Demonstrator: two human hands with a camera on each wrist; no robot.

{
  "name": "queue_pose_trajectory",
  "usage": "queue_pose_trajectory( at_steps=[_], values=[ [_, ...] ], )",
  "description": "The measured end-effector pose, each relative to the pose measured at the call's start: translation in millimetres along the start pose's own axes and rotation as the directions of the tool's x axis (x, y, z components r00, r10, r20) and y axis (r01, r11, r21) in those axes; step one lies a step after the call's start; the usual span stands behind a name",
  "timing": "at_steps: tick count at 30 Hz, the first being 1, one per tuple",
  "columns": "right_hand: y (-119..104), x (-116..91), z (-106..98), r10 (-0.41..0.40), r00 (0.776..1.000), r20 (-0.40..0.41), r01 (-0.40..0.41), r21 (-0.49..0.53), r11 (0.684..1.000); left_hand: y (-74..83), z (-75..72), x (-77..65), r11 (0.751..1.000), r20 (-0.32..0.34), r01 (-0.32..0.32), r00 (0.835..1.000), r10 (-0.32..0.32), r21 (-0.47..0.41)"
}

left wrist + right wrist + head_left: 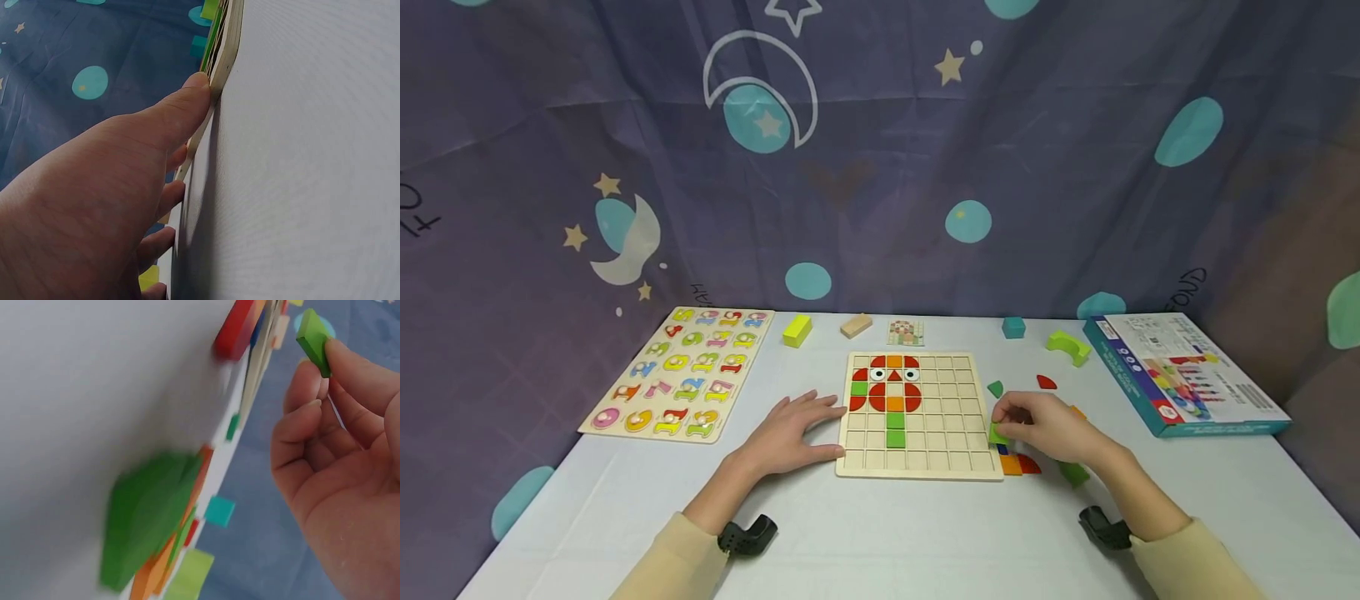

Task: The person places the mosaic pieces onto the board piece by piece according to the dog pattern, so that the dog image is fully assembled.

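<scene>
A wooden grid board [951,425] lies on the white table, with red, green, orange and eye-patterned tiles set in its upper left cells and two green tiles [896,429] below them. My left hand [790,435] rests at the board's left edge, its fingers spread and its thumb [187,109] touching the rim. Beside the right edge, my right hand [1041,421] pinches a light green tile [314,344] between thumb and fingertips, held above the table. Loose pieces lie around that hand, among them a red quarter-round tile [1047,382] and a dark green tile [1074,474].
A number puzzle board [658,392] lies at the left, a boxed set [1187,375] at the right. Along the back are a yellow block [797,331], a plain wooden block [856,326], a picture card [906,333], a teal block [1013,327] and a green arch [1067,347].
</scene>
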State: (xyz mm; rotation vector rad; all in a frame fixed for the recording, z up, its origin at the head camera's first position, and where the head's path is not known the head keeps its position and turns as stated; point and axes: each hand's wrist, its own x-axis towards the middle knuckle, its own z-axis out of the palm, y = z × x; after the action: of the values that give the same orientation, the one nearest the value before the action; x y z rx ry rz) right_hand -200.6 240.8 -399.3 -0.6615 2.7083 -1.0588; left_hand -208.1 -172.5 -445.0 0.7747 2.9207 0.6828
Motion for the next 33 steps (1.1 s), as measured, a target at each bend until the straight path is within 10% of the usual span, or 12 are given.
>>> queue_pose_trajectory(
  at_steps=[33],
  values=[
    [-73,57,77,-0.154,0.979,0.133,0.147,0.063,0.987,-0.6,0.8,1.2,1.0,0.003,-0.001,1.0,0.001,-0.004]
  ],
)
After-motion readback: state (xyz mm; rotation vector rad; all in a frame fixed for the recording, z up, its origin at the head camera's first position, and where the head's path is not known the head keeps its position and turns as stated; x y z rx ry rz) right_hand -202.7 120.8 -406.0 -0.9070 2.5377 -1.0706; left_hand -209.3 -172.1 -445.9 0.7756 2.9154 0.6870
